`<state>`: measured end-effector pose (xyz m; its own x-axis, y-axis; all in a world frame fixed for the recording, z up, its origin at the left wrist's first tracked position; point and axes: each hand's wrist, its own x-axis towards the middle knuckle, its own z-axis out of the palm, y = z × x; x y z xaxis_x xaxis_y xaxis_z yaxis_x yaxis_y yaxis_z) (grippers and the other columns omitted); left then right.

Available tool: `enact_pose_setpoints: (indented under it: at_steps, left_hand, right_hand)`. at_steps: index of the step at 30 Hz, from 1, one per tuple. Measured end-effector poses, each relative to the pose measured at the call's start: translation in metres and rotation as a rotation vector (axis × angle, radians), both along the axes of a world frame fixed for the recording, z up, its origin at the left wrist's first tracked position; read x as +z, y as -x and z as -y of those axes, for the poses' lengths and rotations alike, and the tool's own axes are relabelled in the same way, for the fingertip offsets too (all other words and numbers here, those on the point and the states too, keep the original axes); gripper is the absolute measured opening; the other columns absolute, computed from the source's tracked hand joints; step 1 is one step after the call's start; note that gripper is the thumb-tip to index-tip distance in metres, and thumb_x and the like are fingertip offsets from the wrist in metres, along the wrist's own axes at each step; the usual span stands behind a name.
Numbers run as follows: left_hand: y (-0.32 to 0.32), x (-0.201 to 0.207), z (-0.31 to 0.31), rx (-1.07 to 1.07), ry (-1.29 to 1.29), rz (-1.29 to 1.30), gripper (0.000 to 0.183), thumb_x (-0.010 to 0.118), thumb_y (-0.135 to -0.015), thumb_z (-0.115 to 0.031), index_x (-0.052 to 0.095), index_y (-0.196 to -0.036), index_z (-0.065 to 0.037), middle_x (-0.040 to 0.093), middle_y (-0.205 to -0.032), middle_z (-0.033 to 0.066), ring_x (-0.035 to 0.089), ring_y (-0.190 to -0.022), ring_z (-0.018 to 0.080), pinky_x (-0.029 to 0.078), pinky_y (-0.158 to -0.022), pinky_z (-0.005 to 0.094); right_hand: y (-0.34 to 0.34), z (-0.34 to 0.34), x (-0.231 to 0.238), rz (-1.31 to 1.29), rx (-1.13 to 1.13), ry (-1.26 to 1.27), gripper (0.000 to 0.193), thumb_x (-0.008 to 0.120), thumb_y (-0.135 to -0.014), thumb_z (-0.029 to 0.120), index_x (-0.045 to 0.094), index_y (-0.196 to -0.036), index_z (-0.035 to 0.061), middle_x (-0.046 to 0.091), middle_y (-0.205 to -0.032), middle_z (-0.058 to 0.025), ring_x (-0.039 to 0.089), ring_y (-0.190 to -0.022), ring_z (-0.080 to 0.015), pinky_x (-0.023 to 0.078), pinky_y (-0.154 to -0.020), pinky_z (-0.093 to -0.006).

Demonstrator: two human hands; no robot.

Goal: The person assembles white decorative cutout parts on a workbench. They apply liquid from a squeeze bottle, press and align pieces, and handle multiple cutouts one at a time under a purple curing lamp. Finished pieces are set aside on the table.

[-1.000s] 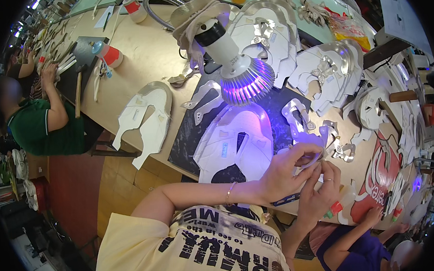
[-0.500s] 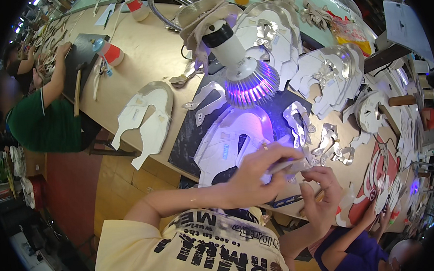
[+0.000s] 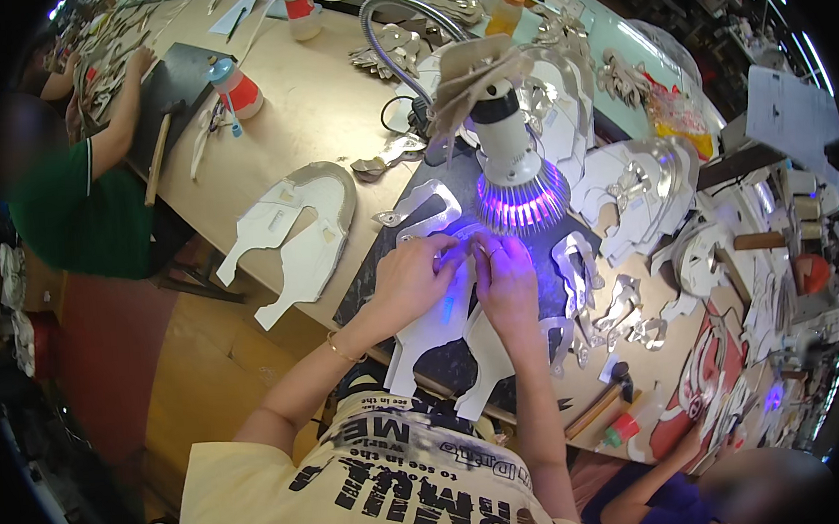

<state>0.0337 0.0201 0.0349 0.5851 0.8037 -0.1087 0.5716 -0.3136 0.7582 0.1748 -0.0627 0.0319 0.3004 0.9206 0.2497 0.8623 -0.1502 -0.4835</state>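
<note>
A white, horseshoe-shaped shoe upper (image 3: 421,337) lies on a black board (image 3: 368,286), its two legs toward me. Purple-blue light from the ribbed lamp (image 3: 523,198) falls on its curved end. My left hand (image 3: 413,280) is over the left side of that end, fingers bent and thumb drawn in. Close beside it, my right hand (image 3: 507,281) has its fingertips pinched together at the same curve. Whatever small piece may be between the fingertips is hidden by the hands and the glare. A silvery cut piece (image 3: 424,204) rests just beyond my left hand.
Another upper (image 3: 288,232) lies to the left. Stacked uppers (image 3: 641,196) and silvery pieces (image 3: 579,276) are on the right. A hammer (image 3: 157,158) and a red-labelled bottle (image 3: 236,88) stand farther left. Co-workers sit at left and lower right.
Both hands have moved left and away from me, onto the upper's curved end. The pale piece they held up before is no longer distinguishable. The lamp appears farther right in view.
</note>
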Motion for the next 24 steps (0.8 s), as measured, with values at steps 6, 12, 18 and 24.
enact_pose_setpoints:
  at_steps: [6, 12, 18, 24]
  left_hand:
    - [-0.007, -0.006, -0.003, 0.084, -0.061, 0.044, 0.026, 0.071, -0.082, -0.031, 0.071, -0.098, -0.011, 0.066, -0.072, 0.0081, 0.066, -0.066, 0.0258, 0.051, -0.061, 0.0386]
    - [-0.011, -0.015, -0.008, 0.056, 0.064, 0.018, 0.027, 0.073, -0.08, -0.034, 0.072, -0.093, -0.011, 0.066, -0.071, 0.0086, 0.066, -0.068, 0.0256, 0.051, -0.061, 0.038]
    - [-0.013, -0.024, -0.012, 0.031, 0.017, 0.081, 0.025, 0.073, -0.079, -0.031, 0.074, -0.093, -0.011, 0.068, -0.076, 0.0107, 0.067, -0.07, 0.0268, 0.052, -0.063, 0.0376]
    - [-0.012, -0.033, -0.01, 0.001, -0.022, 0.155, 0.022, 0.073, -0.077, -0.024, 0.075, -0.093, -0.01, 0.069, -0.079, 0.0131, 0.067, -0.072, 0.0297, 0.052, -0.066, 0.039]
  right_hand:
    - [0.0, 0.001, -0.01, -0.015, 0.034, -0.093, 0.022, 0.062, -0.091, 0.007, 0.065, -0.112, 0.0009, 0.067, -0.103, -0.0167, 0.062, -0.097, -0.0356, 0.049, -0.084, -0.0451]
    - [0.001, 0.005, -0.012, -0.104, 0.0, -0.12, 0.02, 0.062, -0.09, 0.004, 0.065, -0.11, 0.001, 0.066, -0.103, -0.0164, 0.062, -0.097, -0.0346, 0.049, -0.085, -0.0444]
    - [0.006, 0.003, -0.016, 0.026, -0.01, -0.114, 0.019, 0.066, -0.088, 0.006, 0.067, -0.106, 0.0012, 0.065, -0.099, -0.0157, 0.061, -0.096, -0.0345, 0.049, -0.086, -0.0455]
    - [0.013, 0.002, -0.016, 0.332, 0.03, -0.083, 0.02, 0.064, -0.088, 0.007, 0.067, -0.106, 0.001, 0.066, -0.101, -0.0145, 0.063, -0.097, -0.0319, 0.048, -0.091, -0.0442]
